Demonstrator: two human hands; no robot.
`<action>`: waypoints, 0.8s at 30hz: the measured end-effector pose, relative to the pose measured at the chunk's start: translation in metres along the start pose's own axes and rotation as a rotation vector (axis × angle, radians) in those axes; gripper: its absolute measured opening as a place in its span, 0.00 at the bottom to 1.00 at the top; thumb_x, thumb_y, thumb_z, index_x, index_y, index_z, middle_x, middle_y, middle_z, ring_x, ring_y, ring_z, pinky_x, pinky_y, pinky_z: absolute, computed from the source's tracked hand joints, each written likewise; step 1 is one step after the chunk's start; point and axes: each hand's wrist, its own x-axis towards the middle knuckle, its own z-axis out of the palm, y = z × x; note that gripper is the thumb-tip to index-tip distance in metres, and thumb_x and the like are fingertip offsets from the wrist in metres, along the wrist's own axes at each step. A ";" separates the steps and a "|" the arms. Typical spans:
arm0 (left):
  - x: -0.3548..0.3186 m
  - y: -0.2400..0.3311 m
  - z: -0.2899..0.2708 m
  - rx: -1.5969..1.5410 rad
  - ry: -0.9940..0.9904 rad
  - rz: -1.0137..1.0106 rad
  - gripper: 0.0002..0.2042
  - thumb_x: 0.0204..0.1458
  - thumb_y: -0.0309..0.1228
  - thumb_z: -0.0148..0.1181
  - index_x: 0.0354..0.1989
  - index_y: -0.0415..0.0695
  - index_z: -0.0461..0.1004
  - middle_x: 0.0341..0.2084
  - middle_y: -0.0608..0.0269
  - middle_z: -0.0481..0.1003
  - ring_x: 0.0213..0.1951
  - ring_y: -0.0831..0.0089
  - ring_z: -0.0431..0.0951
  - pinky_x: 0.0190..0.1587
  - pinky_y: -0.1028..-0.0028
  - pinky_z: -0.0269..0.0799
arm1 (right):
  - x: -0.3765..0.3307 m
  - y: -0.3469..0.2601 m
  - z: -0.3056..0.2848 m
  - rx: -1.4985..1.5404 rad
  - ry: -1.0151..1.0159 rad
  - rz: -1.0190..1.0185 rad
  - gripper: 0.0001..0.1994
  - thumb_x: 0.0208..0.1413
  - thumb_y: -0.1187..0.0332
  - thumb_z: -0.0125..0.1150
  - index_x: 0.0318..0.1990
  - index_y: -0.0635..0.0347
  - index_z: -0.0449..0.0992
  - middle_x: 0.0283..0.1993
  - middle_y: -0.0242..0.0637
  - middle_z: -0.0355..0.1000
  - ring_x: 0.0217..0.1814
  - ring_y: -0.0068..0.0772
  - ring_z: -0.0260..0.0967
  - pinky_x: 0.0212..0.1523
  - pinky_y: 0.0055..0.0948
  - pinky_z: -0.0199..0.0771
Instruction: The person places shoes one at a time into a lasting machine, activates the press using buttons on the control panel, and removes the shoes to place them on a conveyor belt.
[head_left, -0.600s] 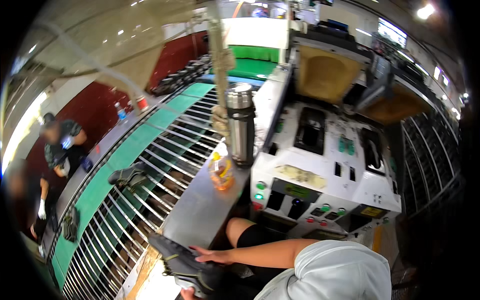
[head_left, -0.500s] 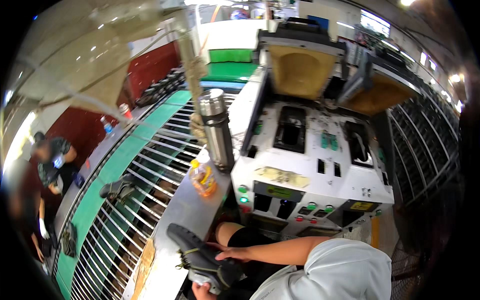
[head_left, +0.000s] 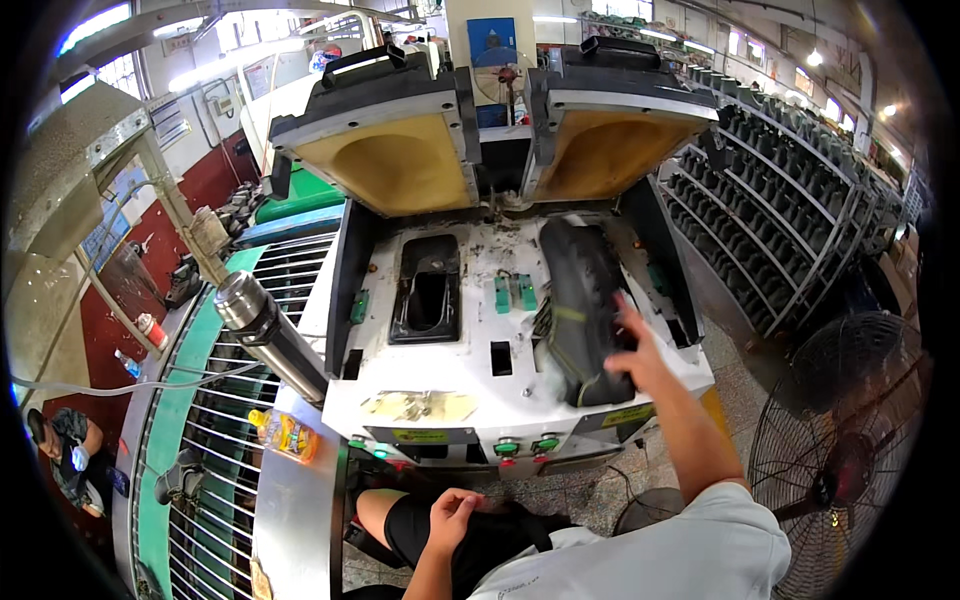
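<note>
A dark grey shoe with yellow-green trim is over the right station of the white two-station machine. My right hand has hold of its right side, slightly smeared by motion. Drawn back above my thigh, my left hand is curled closed, and nothing shows in it. At the left station lies a black recessed mould. Over each station a lid with a tan hollowed pad stands raised: the left lid pad and the right lid pad.
Left of the machine stand a steel flask and a bottle of orange liquid. Beyond them a roller conveyor carries another shoe; a person works there. At right are a large fan and shoe racks.
The shoe has gone from my lap area at the conveyor side up to the machine's right station, in my right hand. My left hand has let go of it. The view has turned right.
</note>
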 end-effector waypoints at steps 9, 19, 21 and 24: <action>0.016 -0.048 -0.017 -0.007 0.183 -0.123 0.05 0.59 0.25 0.52 0.32 0.38 0.70 0.29 0.57 0.76 0.32 0.69 0.78 0.41 0.70 0.76 | 0.166 -0.012 -0.093 -0.699 0.443 0.144 0.49 0.27 0.56 0.67 0.66 0.53 0.59 0.57 0.56 0.68 0.58 0.52 0.67 0.55 0.37 0.68; 0.035 -0.061 -0.007 0.171 0.084 -0.183 0.05 0.57 0.26 0.55 0.33 0.37 0.72 0.29 0.61 0.77 0.33 0.74 0.77 0.39 0.76 0.73 | 0.195 0.032 -0.061 -1.026 0.210 0.435 0.48 0.34 0.47 0.63 0.67 0.57 0.58 0.58 0.57 0.66 0.62 0.51 0.64 0.60 0.39 0.64; 0.041 -0.072 -0.008 0.088 0.032 -0.183 0.06 0.57 0.27 0.55 0.34 0.37 0.72 0.28 0.61 0.76 0.33 0.74 0.77 0.39 0.77 0.72 | 0.182 0.028 -0.058 -1.079 0.225 0.433 0.45 0.40 0.43 0.61 0.66 0.55 0.59 0.59 0.55 0.66 0.61 0.51 0.65 0.59 0.41 0.65; 0.060 -0.063 -0.005 0.210 -0.034 -0.175 0.07 0.57 0.30 0.55 0.35 0.38 0.72 0.27 0.62 0.76 0.32 0.76 0.76 0.39 0.76 0.72 | 0.160 0.052 -0.066 -1.131 0.359 0.172 0.35 0.49 0.45 0.59 0.62 0.56 0.65 0.59 0.47 0.66 0.60 0.51 0.65 0.56 0.44 0.67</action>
